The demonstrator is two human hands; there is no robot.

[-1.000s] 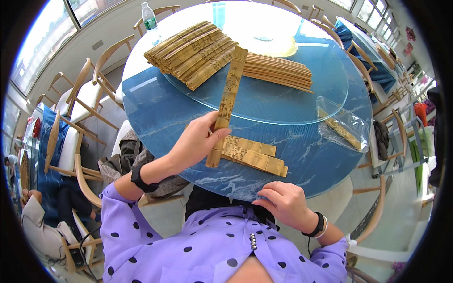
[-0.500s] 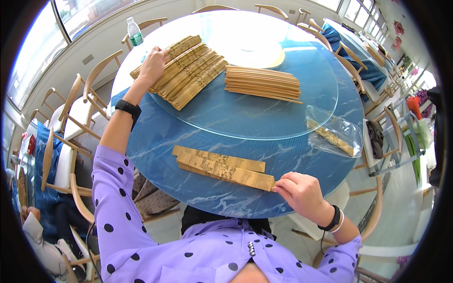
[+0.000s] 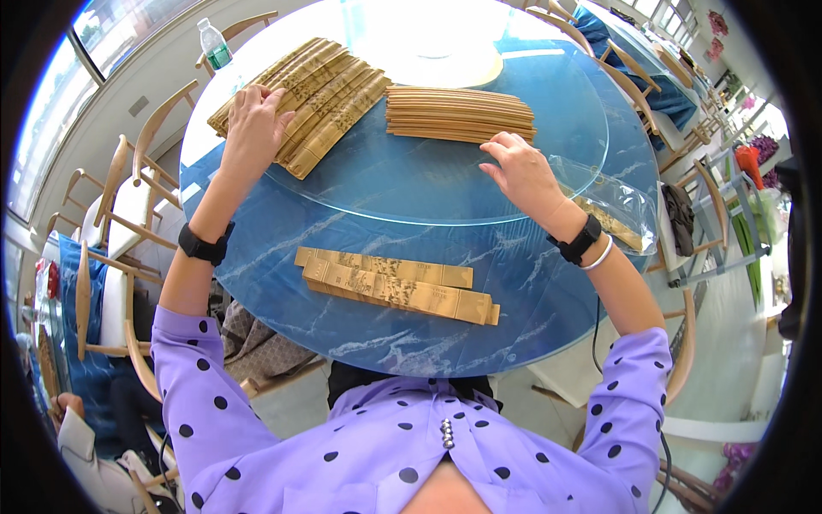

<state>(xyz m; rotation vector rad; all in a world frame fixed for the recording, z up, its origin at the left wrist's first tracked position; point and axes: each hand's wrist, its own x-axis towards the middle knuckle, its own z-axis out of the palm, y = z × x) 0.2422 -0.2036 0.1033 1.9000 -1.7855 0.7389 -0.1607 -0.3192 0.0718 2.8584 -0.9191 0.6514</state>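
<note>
Left hand rests on gold strips, overlapped perhaps to keep each edge reachable, its grip unclear, while the right hand, unclenched, hovers by slats just ahead

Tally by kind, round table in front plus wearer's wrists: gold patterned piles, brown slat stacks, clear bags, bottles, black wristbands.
Gold patterned piles: 2
Brown slat stack: 1
Clear bag: 1
Bottle: 1
Black wristbands: 2
Total: 7
</note>
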